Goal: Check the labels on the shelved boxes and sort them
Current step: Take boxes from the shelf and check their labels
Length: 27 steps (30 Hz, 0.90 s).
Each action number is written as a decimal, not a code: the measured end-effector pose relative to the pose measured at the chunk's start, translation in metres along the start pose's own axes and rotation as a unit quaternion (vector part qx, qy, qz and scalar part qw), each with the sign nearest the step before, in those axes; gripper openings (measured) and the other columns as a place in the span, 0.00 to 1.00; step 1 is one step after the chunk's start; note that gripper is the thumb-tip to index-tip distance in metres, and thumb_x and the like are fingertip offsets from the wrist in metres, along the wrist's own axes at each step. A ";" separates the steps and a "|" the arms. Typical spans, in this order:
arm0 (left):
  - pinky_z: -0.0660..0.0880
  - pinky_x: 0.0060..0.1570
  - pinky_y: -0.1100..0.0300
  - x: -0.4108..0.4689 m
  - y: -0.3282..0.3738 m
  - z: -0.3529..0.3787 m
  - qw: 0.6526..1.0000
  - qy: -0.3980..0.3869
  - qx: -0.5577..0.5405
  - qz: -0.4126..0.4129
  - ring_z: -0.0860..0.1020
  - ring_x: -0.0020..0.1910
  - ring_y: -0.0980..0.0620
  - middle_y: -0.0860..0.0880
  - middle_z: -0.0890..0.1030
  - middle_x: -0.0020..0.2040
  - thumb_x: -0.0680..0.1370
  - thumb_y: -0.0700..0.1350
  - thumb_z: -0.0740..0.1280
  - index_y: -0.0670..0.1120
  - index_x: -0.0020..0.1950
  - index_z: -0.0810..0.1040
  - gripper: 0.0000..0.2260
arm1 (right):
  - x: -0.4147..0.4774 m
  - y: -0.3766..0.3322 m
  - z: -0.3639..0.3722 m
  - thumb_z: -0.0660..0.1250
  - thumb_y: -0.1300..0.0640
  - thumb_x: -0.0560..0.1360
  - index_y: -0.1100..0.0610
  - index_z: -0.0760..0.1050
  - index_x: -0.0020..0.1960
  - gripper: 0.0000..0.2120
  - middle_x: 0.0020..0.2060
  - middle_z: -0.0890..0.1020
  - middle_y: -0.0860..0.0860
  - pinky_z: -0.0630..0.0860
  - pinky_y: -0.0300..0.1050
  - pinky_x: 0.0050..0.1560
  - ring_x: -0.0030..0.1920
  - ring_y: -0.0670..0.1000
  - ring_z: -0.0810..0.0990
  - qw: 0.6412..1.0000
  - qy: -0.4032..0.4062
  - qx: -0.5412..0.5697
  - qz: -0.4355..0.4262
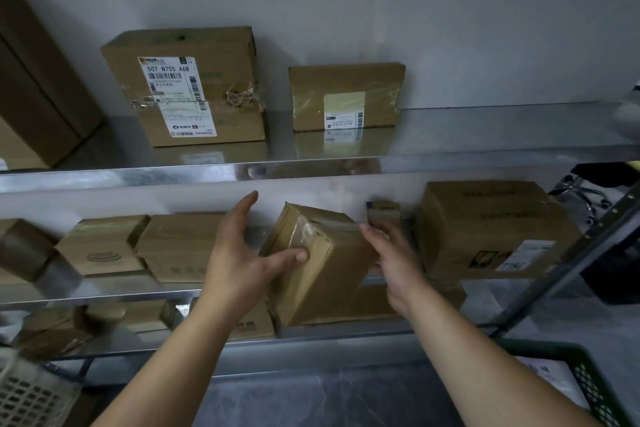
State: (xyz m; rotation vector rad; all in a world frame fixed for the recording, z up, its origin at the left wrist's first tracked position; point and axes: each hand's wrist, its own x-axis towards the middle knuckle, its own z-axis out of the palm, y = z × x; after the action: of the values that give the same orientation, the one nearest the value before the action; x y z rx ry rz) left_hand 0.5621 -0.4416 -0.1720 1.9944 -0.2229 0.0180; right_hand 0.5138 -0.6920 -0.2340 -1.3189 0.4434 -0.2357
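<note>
**Two hands tilt a taped box at a metal shelf rack**

Centre of view: a small cardboard box (322, 263), wrapped in clear tape, is tipped w/ its top leaning toward 11 o'clock, in front of the middle shelf (114, 293). No label shows on the faces in view.

Left hand (239, 253), at the box's 9 o'clock: fingers straight and spread wide, pointing up and clear of the box; only the thumb tip presses its front face.

Right hand (394, 260), at the box's 3 o'clock: fingers lie along the box's right side. Thumb is hidden, so can't tell if it wraps round.

Top shelf (311, 166): large box (187, 87) at 11 o'clock, label reads "507 N705 A68"; smaller box (346, 95) at 12 o'clock, label text too small to read.

Middle shelf: blurred boxes (138, 246) at 9 o'clock; big box (491, 229) at 3 o'clock, label unreadable; a small box (382, 211) partly hidden behind the right hand.

Green basket (588, 381) at 5 o'clock and pale crate (31, 392) at 7 o'clock, both cut off by the frame edge.
</note>
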 end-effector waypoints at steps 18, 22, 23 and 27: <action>0.80 0.58 0.54 -0.007 0.002 0.004 0.998 -0.068 -0.011 -0.001 0.80 0.65 0.53 0.59 0.80 0.66 0.77 0.66 0.74 0.69 0.75 0.74 0.26 | -0.002 0.002 0.005 0.87 0.28 0.52 0.32 0.77 0.68 0.47 0.73 0.77 0.47 0.77 0.66 0.73 0.73 0.55 0.77 0.999 -0.030 -0.025 -0.014; 0.76 0.56 0.59 -0.005 0.003 0.004 0.995 -0.096 0.017 -0.024 0.78 0.64 0.56 0.58 0.79 0.65 0.61 0.77 0.78 0.63 0.75 0.72 0.45 | -0.003 -0.004 0.011 0.86 0.29 0.55 0.29 0.72 0.71 0.47 0.73 0.75 0.43 0.81 0.63 0.69 0.72 0.52 0.77 0.995 -0.031 -0.078 -0.045; 0.76 0.52 0.62 -0.004 0.002 0.005 0.995 -0.096 0.028 -0.030 0.79 0.60 0.57 0.58 0.79 0.63 0.63 0.72 0.82 0.61 0.75 0.71 0.45 | -0.004 -0.007 0.014 0.86 0.30 0.57 0.29 0.71 0.72 0.46 0.73 0.75 0.42 0.80 0.63 0.70 0.72 0.51 0.76 0.993 -0.034 -0.097 -0.059; 0.84 0.48 0.54 0.007 -0.016 0.000 0.990 -0.084 -0.071 -0.087 0.85 0.52 0.50 0.50 0.83 0.59 0.63 0.59 0.86 0.58 0.69 0.77 0.37 | -0.002 -0.016 0.017 0.86 0.37 0.66 0.31 0.68 0.75 0.43 0.75 0.74 0.42 0.76 0.56 0.73 0.75 0.48 0.73 0.988 -0.029 -0.112 -0.107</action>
State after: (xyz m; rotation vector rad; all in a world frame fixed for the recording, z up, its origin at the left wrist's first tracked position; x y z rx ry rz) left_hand 0.5720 -0.4363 -0.1859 1.8668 -0.1529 -0.2719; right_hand 0.5205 -0.6799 -0.2150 -1.5915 0.2841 -0.3327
